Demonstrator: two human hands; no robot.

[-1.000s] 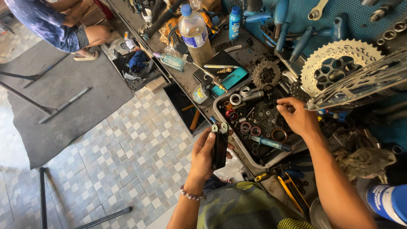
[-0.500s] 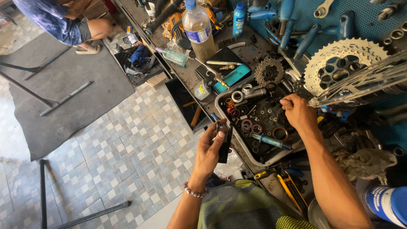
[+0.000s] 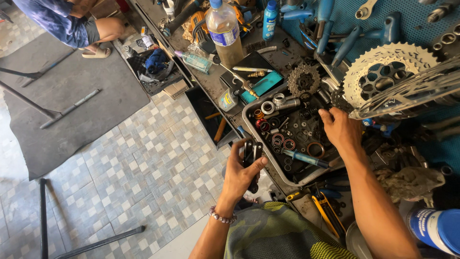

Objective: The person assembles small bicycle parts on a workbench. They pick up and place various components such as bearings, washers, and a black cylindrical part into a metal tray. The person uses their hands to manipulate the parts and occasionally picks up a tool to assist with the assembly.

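Over a cluttered worktop (image 3: 215,86), the left hand (image 3: 242,175) grips a black folding tool (image 3: 251,156) beside the parts tray (image 3: 249,112), while the right hand (image 3: 342,129), fingers curled, sorts among bearings; picking one small part likely demands a careful pinch.

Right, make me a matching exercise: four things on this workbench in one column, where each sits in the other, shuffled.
Things:
1. black folding multi-tool
2. clear plastic bottle with blue cap
3. large silver toothed cassette
4. blue-handled screwdriver

Places:
A. lying inside the grey parts tray
B. held in the left hand
C. standing at the far end of the bench
D. just beyond the right hand, on the wheel

Pairs: 1-B, 2-C, 3-D, 4-A
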